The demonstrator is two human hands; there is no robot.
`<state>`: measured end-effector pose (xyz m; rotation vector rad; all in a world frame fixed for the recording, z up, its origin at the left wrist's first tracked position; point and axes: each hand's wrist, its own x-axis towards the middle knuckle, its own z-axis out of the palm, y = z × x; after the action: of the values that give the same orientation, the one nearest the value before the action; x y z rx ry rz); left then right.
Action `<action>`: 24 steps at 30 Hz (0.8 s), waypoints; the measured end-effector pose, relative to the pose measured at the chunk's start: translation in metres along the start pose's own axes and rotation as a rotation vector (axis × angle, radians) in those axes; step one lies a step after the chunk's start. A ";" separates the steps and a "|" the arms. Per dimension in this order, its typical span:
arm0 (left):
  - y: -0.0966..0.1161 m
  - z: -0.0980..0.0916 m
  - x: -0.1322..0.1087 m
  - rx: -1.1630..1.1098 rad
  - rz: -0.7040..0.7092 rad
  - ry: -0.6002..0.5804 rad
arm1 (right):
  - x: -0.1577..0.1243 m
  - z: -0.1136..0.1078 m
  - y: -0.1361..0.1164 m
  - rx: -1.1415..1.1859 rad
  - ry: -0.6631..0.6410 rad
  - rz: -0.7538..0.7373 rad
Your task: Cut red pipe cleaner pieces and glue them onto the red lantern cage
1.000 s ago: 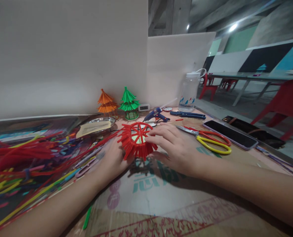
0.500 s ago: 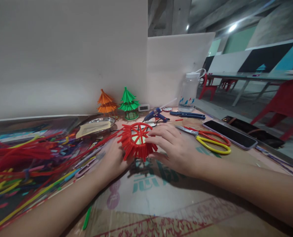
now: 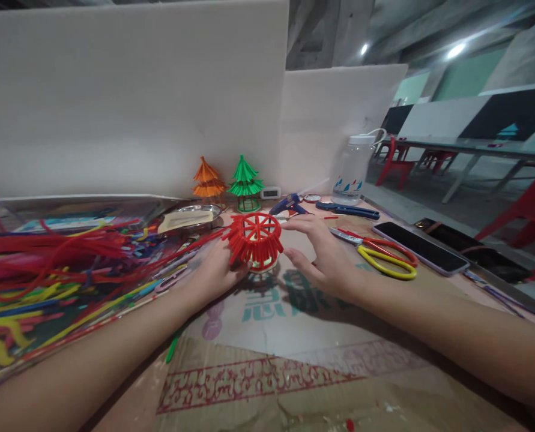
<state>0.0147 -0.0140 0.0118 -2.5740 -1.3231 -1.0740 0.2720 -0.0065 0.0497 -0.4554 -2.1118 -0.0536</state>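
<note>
A red pipe-cleaner pavilion roof (image 3: pixel 254 245), with a spoked ring on top and a fringe of short red strips, is tilted above the table. My left hand (image 3: pixel 217 269) grips its left and lower side, its fingers partly hidden behind the fringe. To the right, my right hand (image 3: pixel 323 255) is open, thumb and fingers apart, close to the roof's edge with a small gap. A pale round base shows under the fringe. Behind it stand a green pipe-cleaner pavilion (image 3: pixel 245 185) and an orange one (image 3: pixel 208 179).
Pipe cleaners (image 3: pixel 60 258) of many colours fill the left side, near a metal dish (image 3: pixel 213 211). A glue gun (image 3: pixel 290 204), blue-handled pliers (image 3: pixel 348 210), scissors (image 3: pixel 386 258), a phone (image 3: pixel 418 247) and a water bottle (image 3: pixel 353 171) lie or stand to the right.
My right hand has drawn slightly away from the red roof, its fingers now spread off it. The left hand still holds the roof, which is tipped differently. The view has shifted a little.
</note>
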 end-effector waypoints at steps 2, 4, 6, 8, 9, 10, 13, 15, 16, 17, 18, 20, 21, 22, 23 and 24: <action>-0.002 0.001 0.000 0.000 -0.013 0.012 | -0.004 0.001 0.000 -0.016 -0.011 -0.010; -0.005 0.003 -0.001 -0.006 -0.014 0.013 | -0.010 0.004 -0.002 -0.038 -0.044 -0.060; -0.009 0.005 -0.001 -0.025 0.008 -0.007 | -0.017 0.006 -0.004 -0.050 -0.087 -0.138; -0.012 0.005 -0.002 -0.056 0.044 -0.034 | -0.021 0.007 -0.007 -0.031 -0.118 -0.190; -0.013 0.006 -0.002 -0.066 0.052 -0.037 | -0.021 0.006 -0.008 -0.013 -0.126 -0.194; -0.014 0.006 -0.003 -0.075 0.053 -0.065 | -0.021 0.004 -0.008 0.007 -0.127 -0.186; -0.015 0.007 -0.004 -0.066 0.027 -0.045 | -0.017 -0.002 -0.009 0.063 -0.130 -0.154; -0.015 0.008 -0.005 -0.065 0.023 -0.033 | -0.014 -0.004 -0.008 0.091 -0.126 -0.164; -0.015 0.008 -0.005 -0.069 0.020 -0.008 | -0.013 -0.004 -0.008 0.104 -0.122 -0.180; -0.014 0.009 -0.005 -0.069 0.013 -0.001 | -0.013 -0.003 -0.008 0.115 -0.114 -0.195; -0.014 0.010 -0.005 -0.065 0.001 -0.006 | -0.014 -0.002 -0.008 0.125 -0.099 -0.204; -0.014 0.010 -0.006 -0.060 -0.027 -0.024 | -0.014 0.002 -0.006 0.145 -0.071 -0.196; -0.014 0.010 -0.007 -0.063 -0.046 -0.031 | -0.014 0.003 -0.004 0.150 -0.062 -0.183; -0.014 0.010 -0.008 -0.072 -0.066 -0.033 | -0.014 0.005 -0.001 0.151 -0.058 -0.167; -0.014 0.010 -0.009 -0.086 -0.081 -0.033 | -0.014 0.006 0.002 0.148 -0.058 -0.149; -0.014 0.010 -0.009 -0.100 -0.092 -0.031 | -0.014 0.008 0.005 0.143 -0.056 -0.135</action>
<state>0.0064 -0.0082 -0.0049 -2.6344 -1.4434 -1.1484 0.2738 -0.0045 0.0336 -0.2312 -2.1819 0.0321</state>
